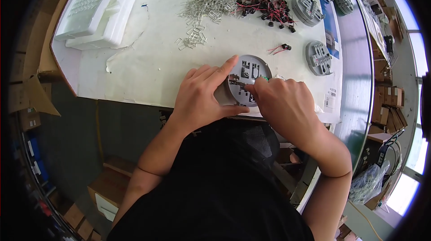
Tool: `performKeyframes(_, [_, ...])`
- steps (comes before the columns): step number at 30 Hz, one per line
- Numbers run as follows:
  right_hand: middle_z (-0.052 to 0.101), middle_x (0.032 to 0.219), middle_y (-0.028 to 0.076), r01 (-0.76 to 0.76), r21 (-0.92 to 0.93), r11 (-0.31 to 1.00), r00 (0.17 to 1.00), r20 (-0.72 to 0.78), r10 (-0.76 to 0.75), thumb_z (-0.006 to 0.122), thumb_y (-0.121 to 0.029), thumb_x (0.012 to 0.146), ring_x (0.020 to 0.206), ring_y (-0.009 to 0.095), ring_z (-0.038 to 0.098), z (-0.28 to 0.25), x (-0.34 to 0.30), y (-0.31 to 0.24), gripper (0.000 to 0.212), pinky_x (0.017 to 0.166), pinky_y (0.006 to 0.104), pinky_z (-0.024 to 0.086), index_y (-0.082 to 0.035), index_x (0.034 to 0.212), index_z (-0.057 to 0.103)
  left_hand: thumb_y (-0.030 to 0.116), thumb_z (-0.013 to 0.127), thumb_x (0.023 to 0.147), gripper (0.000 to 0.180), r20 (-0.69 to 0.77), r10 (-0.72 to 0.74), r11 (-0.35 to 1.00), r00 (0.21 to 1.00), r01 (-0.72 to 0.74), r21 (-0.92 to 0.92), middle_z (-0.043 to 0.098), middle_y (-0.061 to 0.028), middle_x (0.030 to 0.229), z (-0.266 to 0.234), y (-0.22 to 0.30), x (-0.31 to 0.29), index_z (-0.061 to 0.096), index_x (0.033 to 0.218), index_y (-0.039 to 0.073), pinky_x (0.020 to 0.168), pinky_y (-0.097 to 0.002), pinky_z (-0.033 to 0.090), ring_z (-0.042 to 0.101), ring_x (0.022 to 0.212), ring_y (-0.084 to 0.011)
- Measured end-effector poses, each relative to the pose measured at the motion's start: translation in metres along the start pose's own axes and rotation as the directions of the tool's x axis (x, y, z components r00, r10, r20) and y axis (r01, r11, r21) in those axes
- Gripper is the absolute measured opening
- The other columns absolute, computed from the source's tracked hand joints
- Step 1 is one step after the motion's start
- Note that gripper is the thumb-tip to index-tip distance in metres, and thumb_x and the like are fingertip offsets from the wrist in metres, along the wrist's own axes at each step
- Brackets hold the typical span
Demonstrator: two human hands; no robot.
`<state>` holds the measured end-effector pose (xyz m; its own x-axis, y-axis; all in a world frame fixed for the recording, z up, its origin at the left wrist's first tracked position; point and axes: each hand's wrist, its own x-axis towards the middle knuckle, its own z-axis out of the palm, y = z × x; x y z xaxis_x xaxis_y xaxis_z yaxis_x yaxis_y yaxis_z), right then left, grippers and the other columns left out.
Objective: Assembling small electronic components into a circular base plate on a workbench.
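A round grey plastic base [248, 63] with dark slots and raised fittings rests near the table's front edge. Along its left rim my left hand [200, 92] steadies it, index finger at the top and thumb at the bottom. My right hand [287, 105] is closed over the base's right side, fingertips pressed toward the middle. A bit of green [266, 78] shows beside those fingers; what they grip is mostly hidden. Behind the base lies a single small black part with red leads [283, 48].
At the back are a heap of bent metal wire clips [208, 5] and a pile of black parts with red wires [269, 7]. Similar grey round pieces [318, 58] stand on the right. White foam trays [96, 10] occupy the left. A plastic bag [370, 182] hangs at right.
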<state>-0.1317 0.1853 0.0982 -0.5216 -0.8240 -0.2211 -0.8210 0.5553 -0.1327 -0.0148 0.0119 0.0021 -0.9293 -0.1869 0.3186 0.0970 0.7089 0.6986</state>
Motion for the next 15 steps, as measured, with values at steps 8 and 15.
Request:
performKeyframes(8, [0.071, 0.083, 0.009, 0.311, 0.487, 0.816, 0.893, -0.443, -0.076, 0.085, -0.033, 0.089, 0.066, 0.038, 0.070, 0.034, -0.020, 0.034, 0.033, 0.063, 0.0460, 0.057, -0.011, 0.110, 0.072, 0.012, 0.088, 0.078, 0.078, 0.079, -0.051, 0.959, 0.996, 0.071, -0.274, 0.073, -0.0147, 0.110, -0.010, -0.016, -0.003, 0.059, 0.150, 0.007, 0.089, -0.0447, 0.054, 0.070, 0.101, -0.0316])
performKeyframes(15, [0.072, 0.087, 0.005, 0.285, 0.300, 0.911, 0.708, -0.707, 0.011, 0.091, -0.023, 0.083, 0.063, 0.028, 0.070, 0.062, -0.052, 0.016, 0.044, 0.060, 0.0369, 0.057, -0.012, 0.120, 0.070, -0.005, 0.075, 0.088, 0.031, 0.027, 0.035, 0.988, 0.999, -0.030, -0.154, 0.071, -0.0140, 0.103, -0.011, -0.007, -0.005, 0.077, 0.118, 0.003, 0.070, -0.0341, 0.053, 0.067, 0.086, -0.0272])
